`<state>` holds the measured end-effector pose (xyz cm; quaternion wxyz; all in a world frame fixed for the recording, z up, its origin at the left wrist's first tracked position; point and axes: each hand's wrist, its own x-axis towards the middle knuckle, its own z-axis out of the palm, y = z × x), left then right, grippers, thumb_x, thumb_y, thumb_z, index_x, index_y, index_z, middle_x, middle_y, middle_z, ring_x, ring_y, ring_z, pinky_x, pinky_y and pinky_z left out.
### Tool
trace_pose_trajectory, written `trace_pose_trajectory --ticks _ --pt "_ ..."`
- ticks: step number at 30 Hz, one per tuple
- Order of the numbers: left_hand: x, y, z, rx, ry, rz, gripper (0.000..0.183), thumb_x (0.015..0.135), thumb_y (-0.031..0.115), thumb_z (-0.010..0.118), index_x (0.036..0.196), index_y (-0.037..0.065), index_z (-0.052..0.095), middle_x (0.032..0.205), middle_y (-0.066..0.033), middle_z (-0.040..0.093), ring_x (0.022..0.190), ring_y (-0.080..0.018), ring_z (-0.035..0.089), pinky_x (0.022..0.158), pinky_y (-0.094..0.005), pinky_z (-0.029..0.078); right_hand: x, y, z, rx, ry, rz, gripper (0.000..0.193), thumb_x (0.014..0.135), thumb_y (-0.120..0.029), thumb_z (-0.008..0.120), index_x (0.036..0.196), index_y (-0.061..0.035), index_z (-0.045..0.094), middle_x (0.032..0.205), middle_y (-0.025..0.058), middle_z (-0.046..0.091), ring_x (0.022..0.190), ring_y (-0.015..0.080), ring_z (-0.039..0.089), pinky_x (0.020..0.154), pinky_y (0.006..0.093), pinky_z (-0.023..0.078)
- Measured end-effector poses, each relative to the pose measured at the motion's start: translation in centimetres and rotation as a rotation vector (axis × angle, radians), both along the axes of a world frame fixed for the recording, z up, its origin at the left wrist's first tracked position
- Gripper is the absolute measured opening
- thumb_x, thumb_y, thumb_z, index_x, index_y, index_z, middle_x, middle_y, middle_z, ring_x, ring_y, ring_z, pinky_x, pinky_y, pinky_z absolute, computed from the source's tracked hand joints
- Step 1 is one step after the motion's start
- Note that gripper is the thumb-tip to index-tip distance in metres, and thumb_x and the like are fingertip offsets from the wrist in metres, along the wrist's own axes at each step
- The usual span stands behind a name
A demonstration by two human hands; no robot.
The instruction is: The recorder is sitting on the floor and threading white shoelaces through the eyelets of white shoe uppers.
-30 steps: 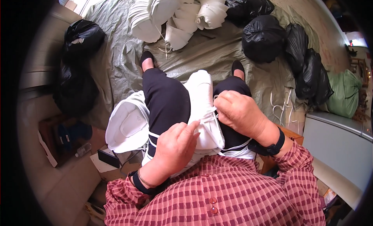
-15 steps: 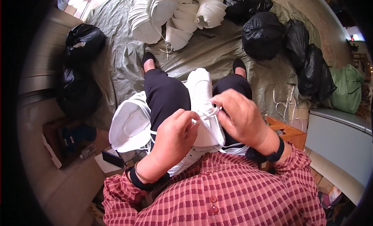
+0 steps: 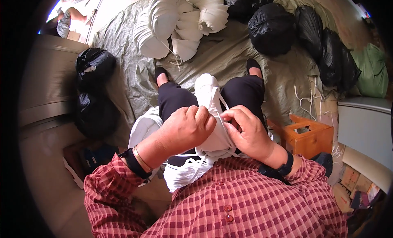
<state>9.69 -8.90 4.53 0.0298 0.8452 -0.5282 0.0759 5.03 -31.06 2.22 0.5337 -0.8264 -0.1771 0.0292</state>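
Observation:
A white shoe upper [image 3: 208, 88], toe end away from me, lies across my lap between my knees. White shoelace [image 3: 223, 99] crosses its front in loose loops. My left hand [image 3: 186, 125] is closed over the upper's left side, knuckles up, with lace running from its curled fingertips, which are partly hidden. At the upper's right side my right hand [image 3: 245, 131] pinches the lace between thumb and forefinger. More white uppers [image 3: 143, 127] rest by my left thigh. A bundle of white laces [image 3: 186, 176] hangs over my lap near my shirt.
Stacks of white pieces [image 3: 163, 23] stand on the grey-green tarp [image 3: 135, 80] ahead. Black plastic bags [image 3: 272, 29] lie at both sides, with a green sack [image 3: 371, 70] far right. A wooden stool [image 3: 311, 133] and a grey box [image 3: 364, 127] are at my right.
My left hand has moved forward and right over the upper, turning knuckles up. My right hand has come down slightly, closer to the upper. The view has shifted a little.

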Motion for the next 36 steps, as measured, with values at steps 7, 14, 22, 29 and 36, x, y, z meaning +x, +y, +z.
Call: trace_pose_trajectory --ticks 7,14,22,29,36 --pt "1.1 0.5 0.7 -0.109 -0.052 -0.093 0.015 0.076 0.013 0.063 0.087 0.006 0.056 0.078 -0.0028 0.047 0.071 -0.0151 0.055 0.058 -0.0297 0.045 2.2 1.9 -1.3 -0.038 -0.078 0.027 0.023 0.085 -0.003 0.067 0.107 -0.0035 0.06 0.095 0.0149 0.058 0.082 0.0343 0.063 0.072 0.0405 0.052" --pt "-1.6 0.1 0.2 -0.529 0.92 0.665 0.03 0.081 0.01 0.077 0.102 0.001 0.057 0.091 -0.0124 0.06 0.075 -0.0247 0.065 0.068 -0.035 0.053 4.9 2.0 -0.8 -0.243 -0.526 0.027 0.027 0.082 -0.003 0.064 0.107 -0.001 0.054 0.09 0.016 0.058 0.077 0.0347 0.062 0.071 0.0424 0.053" --pt "-4.8 -0.5 -3.0 -0.701 0.785 0.757 0.022 0.082 0.002 0.073 0.097 0.003 0.057 0.087 -0.0086 0.056 0.075 -0.023 0.061 0.066 -0.0355 0.051 5.7 1.8 1.9 0.644 0.174 -0.102 0.028 0.097 0.002 0.048 0.125 -0.0019 0.048 0.091 0.0043 0.059 0.083 0.008 0.057 0.071 0.0241 0.049" --pt "6.0 4.2 6.0 -0.427 -0.694 0.311 0.01 0.085 0.012 0.068 0.09 0.011 0.059 0.088 -0.0078 0.061 0.072 -0.0274 0.062 0.062 -0.0379 0.05 4.0 -0.2 3.0 0.512 0.491 0.147 0.025 0.094 0.001 0.047 0.117 0.0006 0.058 0.091 0.0013 0.063 0.088 0.0055 0.058 0.083 0.0214 0.046" --pt "12.7 8.4 16.5 -1.039 0.099 0.517 0.016 0.092 0.01 0.062 0.107 0.004 0.064 0.085 -0.0007 0.062 0.079 -0.0124 0.06 0.067 -0.0287 0.049 4.5 -3.3 2.0 0.979 0.696 -0.06 0.014 0.104 -0.016 0.057 0.101 -0.0058 0.065 0.069 -0.0059 0.046 0.055 0.0024 0.038 0.051 0.0204 0.033"
